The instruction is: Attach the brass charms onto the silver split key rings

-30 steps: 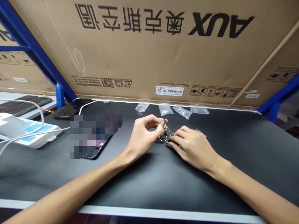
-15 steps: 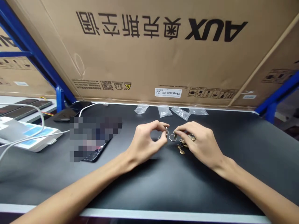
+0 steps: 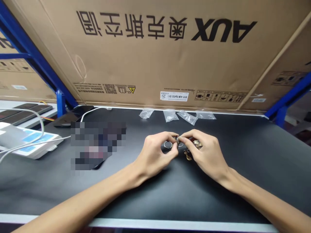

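My left hand (image 3: pixel 156 153) and my right hand (image 3: pixel 204 152) meet above the black bench top, their fingertips pinching small metal pieces at one spot (image 3: pixel 177 140). A silver split ring (image 3: pixel 167 144) shows inside the curl of my left fingers. Another ring (image 3: pixel 180 144) sits just under the pinch, held by or touching my right fingers; I cannot tell which. Small brass charms (image 3: pixel 187 156) lie on the bench beneath my right palm, and another brass piece (image 3: pixel 198 144) shows by my right fingers, partly hidden.
Several clear plastic bags (image 3: pixel 170 115) lie along the bench's back edge, against a large AUX cardboard carton (image 3: pixel 160 58) on a blue rack (image 3: pixel 60 103). At left are a white tray-like device (image 3: pixel 31 142) with cables, a dark phone (image 3: pixel 73 116), and a pixelated patch (image 3: pixel 97 145).
My hands have moved closer, and their fingertips now meet over the rings. The brass charms are now partly covered by my right hand.
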The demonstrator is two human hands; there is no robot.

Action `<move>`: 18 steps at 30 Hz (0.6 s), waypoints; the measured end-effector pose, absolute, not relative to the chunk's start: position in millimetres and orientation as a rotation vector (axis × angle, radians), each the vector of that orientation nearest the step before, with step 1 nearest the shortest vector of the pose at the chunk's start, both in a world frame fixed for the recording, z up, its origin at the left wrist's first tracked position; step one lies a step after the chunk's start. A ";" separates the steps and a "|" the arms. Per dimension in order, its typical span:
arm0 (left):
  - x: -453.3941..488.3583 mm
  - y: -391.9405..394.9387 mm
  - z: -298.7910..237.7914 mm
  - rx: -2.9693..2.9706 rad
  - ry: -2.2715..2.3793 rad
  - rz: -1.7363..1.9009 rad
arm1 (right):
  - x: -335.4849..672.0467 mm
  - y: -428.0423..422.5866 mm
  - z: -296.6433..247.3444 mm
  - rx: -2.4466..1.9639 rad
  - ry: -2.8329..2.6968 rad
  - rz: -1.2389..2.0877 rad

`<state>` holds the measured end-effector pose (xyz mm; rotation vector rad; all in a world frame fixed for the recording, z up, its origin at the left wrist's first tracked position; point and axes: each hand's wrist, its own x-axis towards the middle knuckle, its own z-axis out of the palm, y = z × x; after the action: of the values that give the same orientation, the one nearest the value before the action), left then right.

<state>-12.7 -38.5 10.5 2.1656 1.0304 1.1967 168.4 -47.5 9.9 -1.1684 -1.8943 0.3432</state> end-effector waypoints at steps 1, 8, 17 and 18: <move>-12.5 -38.9 10.6 2.141 1.035 1.188 | 168.1 -47.5 8.9 -1.165 -1.900 0.315; -10.1 -42.0 11.3 2.016 1.069 1.171 | 164.8 -48.2 3.2 -1.161 -1.841 0.307; -12.7 -39.4 8.4 1.999 1.113 1.182 | 163.9 -47.5 9.8 -1.132 -1.560 1.153; -13.6 -38.7 7.5 2.002 1.126 1.188 | 164.2 -47.7 10.2 -1.135 -1.548 1.191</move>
<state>-13.6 -38.7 7.5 2.0019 1.1258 1.1884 164.2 -47.7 10.2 -1.1353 -1.5480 1.1914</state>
